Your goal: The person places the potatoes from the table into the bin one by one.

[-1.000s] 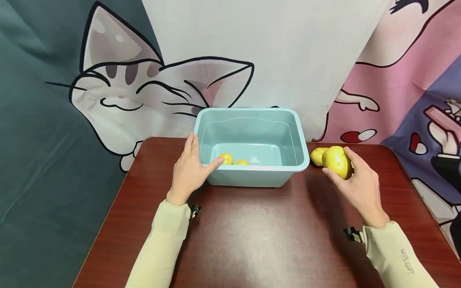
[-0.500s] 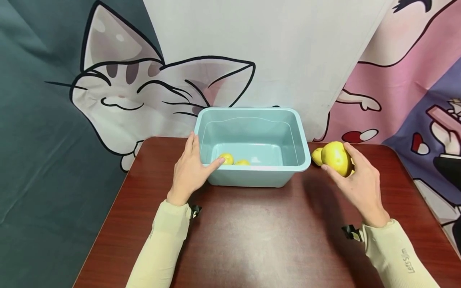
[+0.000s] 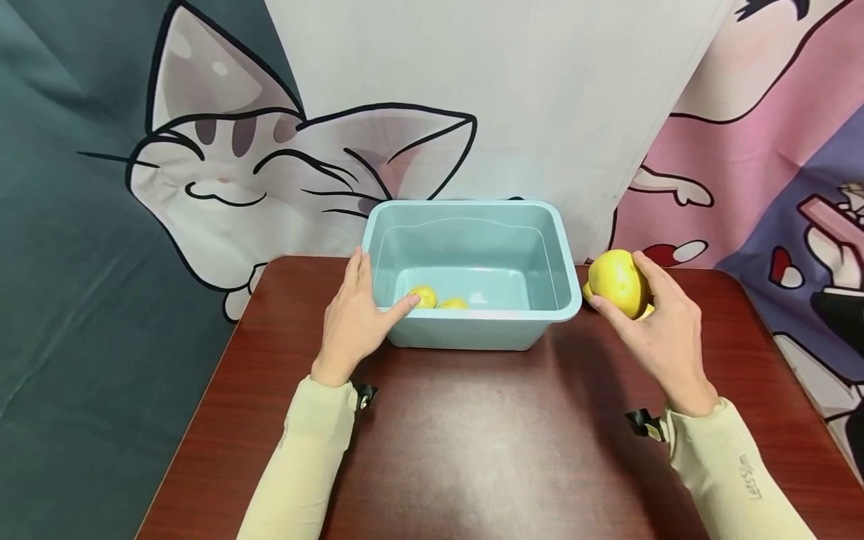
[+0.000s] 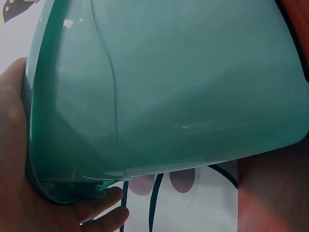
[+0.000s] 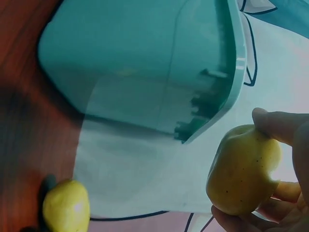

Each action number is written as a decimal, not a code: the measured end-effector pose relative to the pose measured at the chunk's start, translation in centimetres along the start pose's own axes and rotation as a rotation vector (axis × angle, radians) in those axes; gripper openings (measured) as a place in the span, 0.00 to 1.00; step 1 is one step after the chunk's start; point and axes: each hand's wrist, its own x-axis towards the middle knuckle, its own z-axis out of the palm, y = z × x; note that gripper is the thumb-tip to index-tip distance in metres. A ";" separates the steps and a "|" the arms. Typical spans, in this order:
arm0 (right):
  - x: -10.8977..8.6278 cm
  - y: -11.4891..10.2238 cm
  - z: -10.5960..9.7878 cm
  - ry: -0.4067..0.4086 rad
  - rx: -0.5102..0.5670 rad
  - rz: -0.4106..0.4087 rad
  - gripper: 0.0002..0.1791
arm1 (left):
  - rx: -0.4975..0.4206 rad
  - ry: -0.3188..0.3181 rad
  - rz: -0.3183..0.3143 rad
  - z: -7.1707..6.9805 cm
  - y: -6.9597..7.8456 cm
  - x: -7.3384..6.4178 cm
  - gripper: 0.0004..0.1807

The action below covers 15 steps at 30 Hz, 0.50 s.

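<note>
A light blue plastic tub (image 3: 466, 330) stands at the back of the table. Straight fingers of my left hand (image 3: 354, 322) rest against its left front corner, the thumb lying over the front rim. Two yellow fruits (image 3: 424, 296) are partly visible inside, behind the front wall. To the right of the tub, my right hand (image 3: 664, 337) holds a larger yellow fruit (image 3: 616, 283) between thumb and fingers, raised above the table. In the right wrist view this fruit (image 5: 244, 171) has small dark specks. Another yellow fruit (image 5: 66, 207) lies on the table below, mostly hidden in the head view.
The reddish-brown table (image 3: 499, 427) reaches toward me in front of the tub. Directly behind it hangs a printed cloth (image 3: 540, 97) with a cartoon cat, close to the tub's back rim.
My right hand has raised the yellow fruit and shifted it slightly left, toward the tub. The left hand and tub stay in place.
</note>
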 end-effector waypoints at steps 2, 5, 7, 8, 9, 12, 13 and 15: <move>0.2 -0.4 0.2 0.011 0.013 -0.011 0.44 | -0.005 -0.004 -0.002 0.0 0.0 -0.1 0.65; 0.5 -0.9 0.5 0.031 0.034 -0.044 0.45 | -0.006 -0.004 -0.004 0.1 0.0 -0.1 0.66; 0.7 -1.2 0.7 0.038 0.048 -0.065 0.45 | -0.006 -0.003 -0.007 0.1 0.0 -0.1 0.66; 0.8 -1.4 0.8 0.039 0.056 -0.074 0.45 | -0.005 -0.003 -0.007 0.1 0.0 -0.1 0.66; 0.8 -1.5 0.9 0.038 0.063 -0.082 0.46 | -0.005 -0.001 -0.007 0.2 -0.1 -0.1 0.66; 0.9 -2.1 1.4 0.027 0.083 -0.105 0.45 | -0.006 -0.001 -0.006 0.1 -0.1 -0.1 0.65; 0.9 -2.3 1.5 0.021 0.083 -0.109 0.45 | -0.006 0.000 -0.006 0.1 -0.1 -0.1 0.65; 0.9 -2.7 1.9 0.008 0.083 -0.120 0.44 | -0.007 -0.002 -0.007 0.1 -0.1 -0.2 0.64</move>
